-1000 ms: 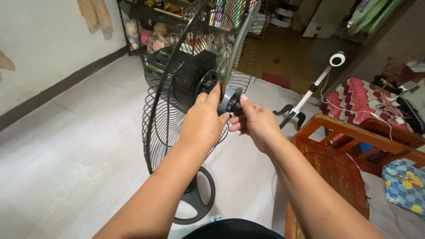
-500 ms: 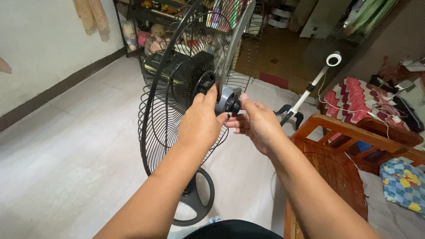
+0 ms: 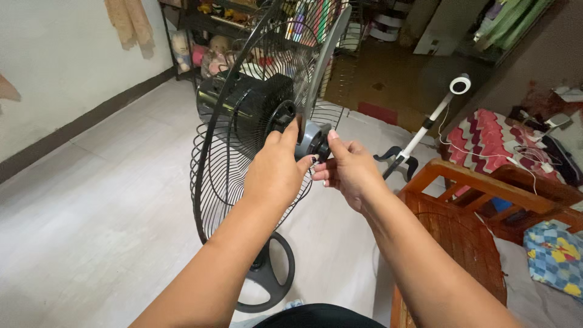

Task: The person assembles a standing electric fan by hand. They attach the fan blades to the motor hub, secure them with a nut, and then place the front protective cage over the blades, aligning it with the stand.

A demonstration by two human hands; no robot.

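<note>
A black standing fan stands in front of me with its wire rear guard (image 3: 212,164) in place and no front guard on it. A grey fan blade hub (image 3: 312,138) sits on the motor (image 3: 249,106) shaft. My left hand (image 3: 276,170) grips the hub from the near side. The fingers of my right hand (image 3: 346,167) pinch the small black cap (image 3: 322,150) at the hub's front. One grey blade (image 3: 328,48) rises from the hub. The fan's round black base (image 3: 270,279) rests on the floor.
A wooden chair (image 3: 467,206) stands at the right, beside bedding with a patterned cloth (image 3: 555,255). A white stand with a round head (image 3: 434,115) leans behind my right hand. Shelves with toys (image 3: 212,36) line the far wall. The floor has pale tiles (image 3: 91,200).
My right hand's fingers have curled back onto the cap after opening slightly half a second ago. The fan and my left hand stay nearly where they were.
</note>
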